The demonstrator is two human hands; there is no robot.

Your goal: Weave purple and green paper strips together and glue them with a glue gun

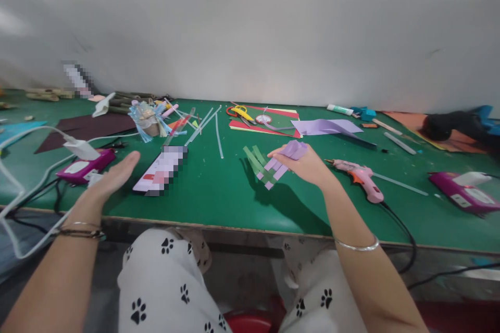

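The right hand [307,165] is closing its thumb and fingers over a bundle of lilac strips [295,150], which are crossing green strips [253,158] in a loose weave just above the counter [219,203]. It is looking like plain paper, so I'm judging it light, floppy and easily creased rather than slippery; pinching flat where the strips are overlapping would be steadying it best, since the loose green ends are fanning out. The left hand [117,174] is stretching out open, with nothing showing in its grasp, between a phone [161,169] and a purple power block [104,158]. A pink glue gun [357,173] is lying near the right wrist, its cord perhaps crowding that arm. Scissors [244,112] and a lilac sheet [328,127] are resting farther back, blocking nothing.
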